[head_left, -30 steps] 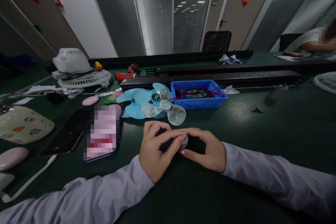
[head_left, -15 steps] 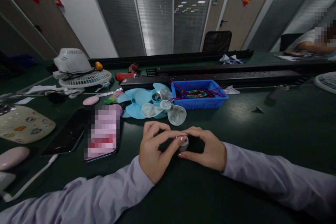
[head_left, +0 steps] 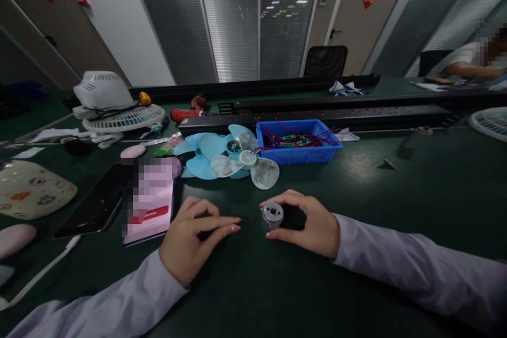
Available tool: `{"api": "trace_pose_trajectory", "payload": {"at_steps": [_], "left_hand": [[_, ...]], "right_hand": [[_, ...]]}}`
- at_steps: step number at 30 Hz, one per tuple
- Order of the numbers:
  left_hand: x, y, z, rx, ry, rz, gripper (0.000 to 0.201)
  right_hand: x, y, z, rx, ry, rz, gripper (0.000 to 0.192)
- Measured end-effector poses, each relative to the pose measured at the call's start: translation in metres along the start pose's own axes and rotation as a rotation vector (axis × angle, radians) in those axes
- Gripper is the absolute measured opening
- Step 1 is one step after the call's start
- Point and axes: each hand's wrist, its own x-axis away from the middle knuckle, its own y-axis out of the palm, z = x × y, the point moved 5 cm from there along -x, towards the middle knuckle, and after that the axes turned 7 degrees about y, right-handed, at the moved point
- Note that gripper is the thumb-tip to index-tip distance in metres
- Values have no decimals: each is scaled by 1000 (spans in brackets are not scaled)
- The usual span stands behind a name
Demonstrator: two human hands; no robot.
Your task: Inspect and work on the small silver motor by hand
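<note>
Small motor [head_left: 272,215], a short metal cylinder with a round silver end face and a dark centre hole, lies on its side on the dark green table [head_left: 396,190], end face turned toward the camera. The right hand [head_left: 307,224] curls around it from the right, thumb under and forefinger over the rim, pinching the motor's body; the part behind the face is dark and hard to make out. The left hand [head_left: 190,237] rests on the table well clear of the motor, to its left, fingers stretched out and pressed together toward it, thumb tucked beneath; whether it holds anything cannot be told. Both arms wear pale lilac sleeves [head_left: 415,269].

Just beyond the hands lies a heap of fan blades [head_left: 222,156], light blue ones under cloudy white ones. Touching it on the right stands a blue plastic bin [head_left: 297,143] of red wires and small green circuit boards. Left of the left hand lie two phones side by side, one with a pink screen [head_left: 148,206], one dark [head_left: 89,211]. Farther left and back sit a white fan housing on a grille [head_left: 114,108] and a red power screwdriver [head_left: 190,111]. Another person [head_left: 471,60] sits at the far right.
</note>
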Motion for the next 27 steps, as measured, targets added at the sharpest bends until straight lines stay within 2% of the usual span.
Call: {"api": "trace_pose_trajectory", "payload": {"at_steps": [4, 7, 13, 19, 24, 27], "left_hand": [[-16, -6, 20, 28, -14, 252, 17], [-28, 1, 34, 83, 19, 327, 16], [-39, 15, 45, 130, 32, 307, 15], [-40, 17, 41, 134, -5, 299, 15], [-42, 16, 41, 151, -28, 362, 13], [-44, 19, 42, 172, -10, 325, 13]], "right_hand": [[0, 0, 1, 21, 6, 0, 42], [0, 0, 1, 31, 1, 8, 41], [-4, 1, 4, 23, -5, 25, 40], [-8, 3, 9, 19, -6, 43, 40], [-9, 4, 8, 25, -2, 52, 40], [-9, 3, 8, 22, -2, 65, 40]]}}
